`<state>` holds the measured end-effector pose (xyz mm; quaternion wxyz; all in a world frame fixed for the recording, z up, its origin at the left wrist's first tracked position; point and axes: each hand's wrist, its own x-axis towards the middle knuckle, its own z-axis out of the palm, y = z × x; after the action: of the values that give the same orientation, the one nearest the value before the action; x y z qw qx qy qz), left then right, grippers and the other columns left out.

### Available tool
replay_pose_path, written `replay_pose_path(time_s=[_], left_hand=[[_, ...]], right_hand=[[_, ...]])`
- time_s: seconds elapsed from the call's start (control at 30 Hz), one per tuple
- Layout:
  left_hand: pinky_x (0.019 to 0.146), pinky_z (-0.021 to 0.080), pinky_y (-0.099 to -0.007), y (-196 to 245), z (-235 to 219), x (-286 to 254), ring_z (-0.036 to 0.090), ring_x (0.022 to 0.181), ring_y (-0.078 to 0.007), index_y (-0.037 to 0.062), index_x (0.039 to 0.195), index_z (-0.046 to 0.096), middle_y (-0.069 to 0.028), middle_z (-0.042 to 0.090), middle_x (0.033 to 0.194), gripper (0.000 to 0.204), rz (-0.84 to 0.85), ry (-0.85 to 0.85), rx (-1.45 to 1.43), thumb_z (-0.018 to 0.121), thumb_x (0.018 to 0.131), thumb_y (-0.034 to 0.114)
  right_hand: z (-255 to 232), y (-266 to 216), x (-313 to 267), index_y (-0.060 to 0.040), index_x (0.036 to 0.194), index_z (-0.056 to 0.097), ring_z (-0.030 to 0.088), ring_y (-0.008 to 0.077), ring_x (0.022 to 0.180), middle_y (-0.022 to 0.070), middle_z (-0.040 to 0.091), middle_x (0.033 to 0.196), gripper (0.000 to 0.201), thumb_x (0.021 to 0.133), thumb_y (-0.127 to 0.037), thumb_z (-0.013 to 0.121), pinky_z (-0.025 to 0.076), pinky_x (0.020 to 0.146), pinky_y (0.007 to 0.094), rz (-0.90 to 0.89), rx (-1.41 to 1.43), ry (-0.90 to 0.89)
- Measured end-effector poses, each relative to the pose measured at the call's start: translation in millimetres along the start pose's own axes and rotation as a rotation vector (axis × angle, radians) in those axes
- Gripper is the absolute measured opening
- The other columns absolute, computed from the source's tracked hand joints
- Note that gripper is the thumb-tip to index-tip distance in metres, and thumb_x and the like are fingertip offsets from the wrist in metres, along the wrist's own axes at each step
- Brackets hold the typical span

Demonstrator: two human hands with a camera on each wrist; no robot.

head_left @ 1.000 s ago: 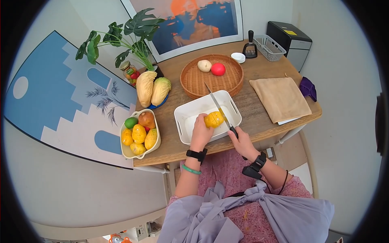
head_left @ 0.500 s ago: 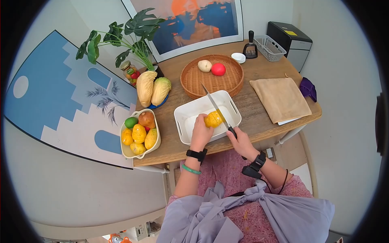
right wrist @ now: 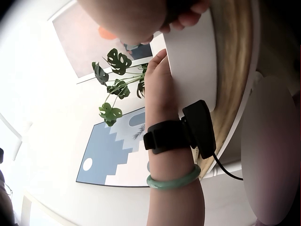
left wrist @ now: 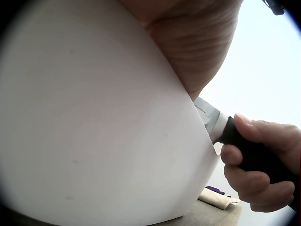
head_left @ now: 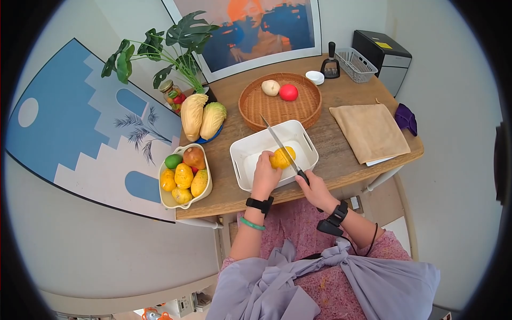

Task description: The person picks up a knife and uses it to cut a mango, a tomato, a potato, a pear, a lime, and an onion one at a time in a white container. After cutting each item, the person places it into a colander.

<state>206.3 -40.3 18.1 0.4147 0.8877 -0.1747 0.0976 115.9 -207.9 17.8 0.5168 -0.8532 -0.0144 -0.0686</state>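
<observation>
Fingers of the left hand [head_left: 265, 173] are curling round the near left side of a yellow oval fruit [head_left: 278, 159], with little gap showing; their exact contact is hiding behind the hand. Fingers of the right hand [head_left: 316, 191] are closing firmly round the black handle [head_left: 303, 176] of a long knife, whose straight metal blade [head_left: 276, 138] is crossing over the fruit and pointing away from the body. Whether the edge is sinking into the flesh or only lying against it: cannot tell. The fruit is sitting over the white rectangular plastic bin [head_left: 305, 154], between the hands. Progress, as judged: cutting is appearing under way, this fruit is looking like one held mass, and no separated piece is showing in the visible part of the bin. Its division is therefore seeming incomplete. Farther left, a cream plastic basket [head_left: 166, 201] is holding several yellow fruits [head_left: 183, 176], all appearing whole; whether they are awaiting the blade is unclear. Beyond the bin, a round brown wicker tray [head_left: 306, 106] is carrying a pale round item [head_left: 270, 88] and a red one [head_left: 289, 92]. A folded beige cloth [head_left: 370, 130] is lying to the right on the brown wooden surface [head_left: 341, 173].
</observation>
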Motion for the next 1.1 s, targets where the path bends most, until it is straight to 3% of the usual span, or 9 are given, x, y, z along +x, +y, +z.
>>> replay_pose_path(time_s=[0.1, 0.3, 0.37, 0.47, 0.57, 0.8, 1.1], left_hand=[[0.088, 0.047, -0.0436, 6, -2, -1, 0.054, 0.104, -0.0407, 0.0015, 0.109, 0.047, -0.022, 0.056, 0.109, 0.041, -0.02, -0.02, -0.022, 0.065, 0.073, 0.0], [0.083, 0.049, -0.042, 19, -9, -4, 0.057, 0.101, -0.0366, 0.0032, 0.107, 0.049, -0.0196, 0.057, 0.105, 0.041, -0.044, -0.032, 0.065, 0.071, 0.074, 0.01], [0.078, 0.05, -0.0414, 24, -12, -3, 0.061, 0.094, -0.0344, 0.0038, 0.112, 0.05, -0.0179, 0.06, 0.099, 0.043, -0.087, -0.045, 0.113, 0.071, 0.077, 0.02], [0.074, 0.051, -0.0417, 22, -11, -3, 0.063, 0.086, -0.0334, 0.0041, 0.12, 0.05, -0.0171, 0.063, 0.095, 0.048, -0.115, -0.086, 0.093, 0.068, 0.082, 0.026], [0.073, 0.051, -0.0422, 18, -8, -3, 0.064, 0.082, -0.0332, 0.0043, 0.127, 0.048, -0.0177, 0.064, 0.095, 0.05, -0.079, -0.079, 0.091, 0.064, 0.086, 0.027], [0.072, 0.051, -0.0422, 15, -7, -3, 0.064, 0.083, -0.0337, 0.0044, 0.125, 0.05, -0.0191, 0.064, 0.094, 0.044, -0.094, -0.094, 0.078, 0.061, 0.088, 0.024], [0.066, 0.051, -0.0439, 15, -6, -2, 0.064, 0.072, -0.036, 0.0004, 0.123, 0.049, -0.0173, 0.064, 0.073, 0.042, -0.151, -0.113, 0.036, 0.06, 0.088, 0.02]], right_hand=[[1, 3, -2, 0.0033, 0.086, 0.049, 0.059, 0.0479, 0.073, 0.0289, 0.059, 0.073, 0.037, 0.097, -0.032, 0.053, 0.045, 0.062, 0.0495, -0.051, -0.017, 0.013], [-2, -5, -2, 0.0034, 0.087, 0.049, 0.059, 0.0476, 0.072, 0.0287, 0.059, 0.072, 0.037, 0.097, -0.031, 0.053, 0.045, 0.062, 0.049, 0.046, 0.005, -0.006], [1, 1, 0, 0.0035, 0.087, 0.05, 0.058, 0.0475, 0.073, 0.0287, 0.058, 0.072, 0.036, 0.097, -0.031, 0.053, 0.045, 0.062, 0.0488, -0.045, 0.015, 0.05], [-5, -6, -3, 0.0035, 0.087, 0.049, 0.059, 0.0475, 0.073, 0.0289, 0.058, 0.073, 0.036, 0.097, -0.031, 0.053, 0.045, 0.062, 0.0486, 0.034, 0.021, 0.049], [-4, 1, -1, 0.0035, 0.087, 0.049, 0.059, 0.0476, 0.074, 0.029, 0.058, 0.074, 0.036, 0.097, -0.031, 0.053, 0.045, 0.063, 0.0485, 0.023, 0.011, 0.062], [-5, 0, -2, 0.0036, 0.088, 0.049, 0.059, 0.0476, 0.074, 0.0291, 0.058, 0.074, 0.036, 0.097, -0.031, 0.053, 0.045, 0.064, 0.0484, 0.037, 0.037, 0.086], [-5, 2, -1, 0.0035, 0.088, 0.049, 0.059, 0.0474, 0.075, 0.029, 0.058, 0.074, 0.036, 0.097, -0.031, 0.052, 0.045, 0.064, 0.0477, 0.052, 0.037, 0.093]])
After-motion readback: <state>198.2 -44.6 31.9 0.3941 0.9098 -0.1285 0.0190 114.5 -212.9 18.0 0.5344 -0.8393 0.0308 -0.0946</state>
